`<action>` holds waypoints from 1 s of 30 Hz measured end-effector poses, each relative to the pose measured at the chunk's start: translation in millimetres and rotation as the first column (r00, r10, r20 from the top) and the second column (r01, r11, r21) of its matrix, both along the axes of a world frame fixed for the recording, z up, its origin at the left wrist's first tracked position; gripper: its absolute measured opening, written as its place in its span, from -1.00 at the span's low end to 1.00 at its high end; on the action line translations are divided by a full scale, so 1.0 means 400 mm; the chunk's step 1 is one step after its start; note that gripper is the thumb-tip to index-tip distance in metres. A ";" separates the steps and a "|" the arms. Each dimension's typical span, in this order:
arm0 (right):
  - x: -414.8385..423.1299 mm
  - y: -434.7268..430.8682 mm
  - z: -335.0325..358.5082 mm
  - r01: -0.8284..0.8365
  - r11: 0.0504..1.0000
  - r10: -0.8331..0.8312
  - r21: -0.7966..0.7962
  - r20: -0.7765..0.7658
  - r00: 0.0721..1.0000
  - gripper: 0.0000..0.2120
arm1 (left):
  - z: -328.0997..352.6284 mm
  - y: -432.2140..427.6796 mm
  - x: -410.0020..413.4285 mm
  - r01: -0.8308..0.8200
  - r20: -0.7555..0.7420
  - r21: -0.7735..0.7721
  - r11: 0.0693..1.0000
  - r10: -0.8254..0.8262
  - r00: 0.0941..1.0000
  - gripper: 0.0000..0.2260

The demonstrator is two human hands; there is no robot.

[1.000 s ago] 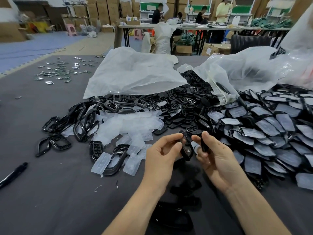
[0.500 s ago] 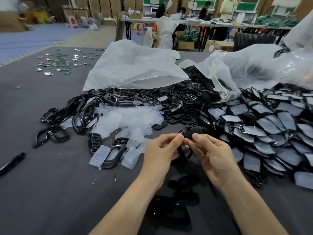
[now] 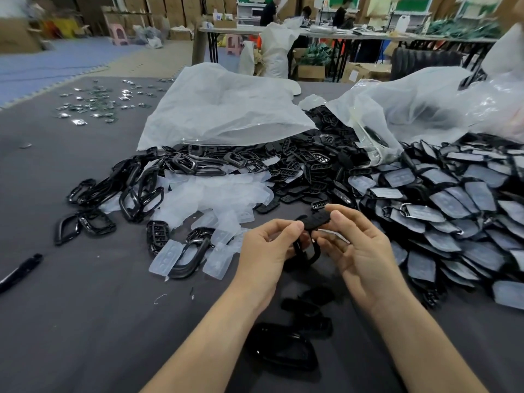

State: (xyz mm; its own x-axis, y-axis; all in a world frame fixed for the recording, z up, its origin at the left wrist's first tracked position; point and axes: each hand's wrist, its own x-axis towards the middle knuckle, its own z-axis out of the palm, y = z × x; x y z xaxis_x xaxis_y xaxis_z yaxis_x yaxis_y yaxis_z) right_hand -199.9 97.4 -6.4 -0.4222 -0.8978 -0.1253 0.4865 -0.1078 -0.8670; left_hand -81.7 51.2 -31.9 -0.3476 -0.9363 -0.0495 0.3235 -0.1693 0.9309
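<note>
on the far side of the grey table [image 3: 71, 321] lie two plastic sacks on their sides. the white sack [image 3: 226, 109] sits at centre, its mouth toward the person, with loose frames [image 3: 136, 188] and translucent pads [image 3: 221, 194] heaped just in front of it. the clear sack [image 3: 419, 109] lies to its right, and small slotted black plates [image 3: 300, 165] spill from its mouth across the cloth. a broad pile of black pieces with pale pads on their faces [image 3: 453, 199] spreads along the right side.

just in front of these heaps, above the table, both hands meet. the left hand [image 3: 266, 251] has thumb and forefinger curled and pinching one end of a black plate [image 3: 316, 218]. the right hand [image 3: 360, 251] pinches the other end, its remaining fingers loosely bent. a black frame [image 3: 309, 255] hangs under the plate between the two palms; which fingers hold it cannot be told.

a few dark parts [image 3: 283, 353] lie blurred near the forearms, and a black tool [image 3: 21, 269] rests at the left edge.
</note>
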 end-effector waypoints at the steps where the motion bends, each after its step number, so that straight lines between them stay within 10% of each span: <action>1: 0.000 -0.001 0.000 0.003 1.000 -0.003 0.005 -0.008 1.000 -0.78 | 0.001 0.002 0.000 0.011 0.001 -0.006 1.000 -0.011 1.000 -0.88; 30: 0.000 0.004 0.000 -0.011 0.999 0.012 -0.032 0.050 0.999 -0.90 | 0.002 0.005 0.004 0.052 -0.065 0.009 0.999 -0.051 0.997 -0.86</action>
State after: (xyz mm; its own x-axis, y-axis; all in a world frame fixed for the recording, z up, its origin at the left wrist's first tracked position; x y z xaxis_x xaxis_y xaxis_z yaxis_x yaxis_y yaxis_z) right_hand -200.1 99.1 -6.5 -0.4058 -0.9064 -0.1177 0.5308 -0.1289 -0.8377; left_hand -80.3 53.4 -31.1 -0.3983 -0.9166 -0.0352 0.3733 -0.1971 0.9065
